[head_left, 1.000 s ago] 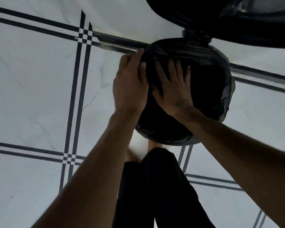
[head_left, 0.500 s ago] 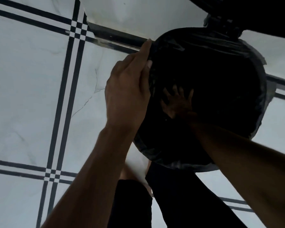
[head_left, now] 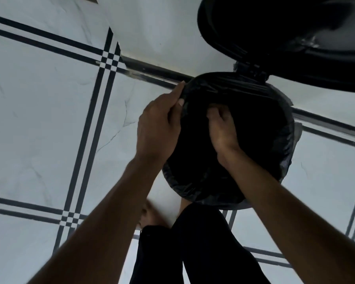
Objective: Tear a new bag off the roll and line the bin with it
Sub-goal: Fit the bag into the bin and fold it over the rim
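A round black bin [head_left: 240,203] stands on the tiled floor with its lid [head_left: 285,37] tipped up behind it. A black plastic bag [head_left: 260,111] lines the bin, its edge folded over the rim. My left hand [head_left: 159,128] pinches the bag's edge at the rim's left side, thumb inside. My right hand [head_left: 221,128] is inside the bin's mouth, fingers curled into the bag's plastic near the left wall. The bin's inside is too dark to see. No roll is in view.
White marble-look floor tiles with dark double stripes [head_left: 94,111] spread to the left and right. A white wall and its dark skirting [head_left: 152,72] run behind the bin. My legs in black trousers [head_left: 195,247] and a bare foot [head_left: 150,216] stand right before the bin.
My right hand has come up from deep inside the bag to near the rim, and its spread fingers have curled. My left hand stays on the bag's edge at the left rim.
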The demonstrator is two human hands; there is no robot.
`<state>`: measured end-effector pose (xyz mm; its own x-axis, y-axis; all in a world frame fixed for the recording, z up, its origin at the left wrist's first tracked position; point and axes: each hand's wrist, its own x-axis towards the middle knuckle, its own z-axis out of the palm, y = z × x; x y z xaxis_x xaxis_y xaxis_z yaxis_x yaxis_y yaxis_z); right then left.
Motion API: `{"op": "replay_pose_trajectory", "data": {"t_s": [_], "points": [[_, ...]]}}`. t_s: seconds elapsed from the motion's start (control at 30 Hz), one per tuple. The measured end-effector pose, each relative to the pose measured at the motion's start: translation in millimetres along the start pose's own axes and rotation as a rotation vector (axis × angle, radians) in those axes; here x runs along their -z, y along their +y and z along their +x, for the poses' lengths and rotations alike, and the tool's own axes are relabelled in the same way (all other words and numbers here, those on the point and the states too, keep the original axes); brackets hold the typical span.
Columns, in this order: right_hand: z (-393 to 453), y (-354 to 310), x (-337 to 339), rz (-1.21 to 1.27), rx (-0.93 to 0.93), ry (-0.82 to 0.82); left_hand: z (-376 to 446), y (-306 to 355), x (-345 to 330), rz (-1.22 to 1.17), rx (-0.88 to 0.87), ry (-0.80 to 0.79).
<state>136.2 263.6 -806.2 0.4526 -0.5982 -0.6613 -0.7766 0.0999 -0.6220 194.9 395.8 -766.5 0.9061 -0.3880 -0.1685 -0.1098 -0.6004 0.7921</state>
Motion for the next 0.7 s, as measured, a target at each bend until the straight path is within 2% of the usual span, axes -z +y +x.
{"op": "replay_pose_trajectory", "data": {"t_s": [0.07,0.13,0.27,0.37,0.5,0.6,0.63,0.7], "points": [[-15,-3,-20,0.054,0.156,-0.044,0,-1,-2,0.058,-0.018,-0.001],[-12,11,-43,-0.14,0.292,-0.137,0,-2,-5,0.1,-0.041,0.02],[26,67,-64,-0.872,0.181,-0.232,0,-6,-8,0.058,-0.06,0.069],[47,95,-58,-1.191,0.165,-0.356,-2,-9,-11,-0.002,-0.072,0.073],[56,94,-50,-1.225,0.101,-0.456,-2,-11,-13,-0.084,-0.043,0.087],[56,68,-31,-1.177,-0.011,-0.601,-5,-7,-12,-0.133,0.026,0.053],[55,58,-25,-1.149,-0.002,-0.597,-7,-2,-10,-0.137,0.059,0.045],[47,44,-18,-1.177,0.105,-0.48,-14,4,-4,-0.119,0.129,0.067]]}}
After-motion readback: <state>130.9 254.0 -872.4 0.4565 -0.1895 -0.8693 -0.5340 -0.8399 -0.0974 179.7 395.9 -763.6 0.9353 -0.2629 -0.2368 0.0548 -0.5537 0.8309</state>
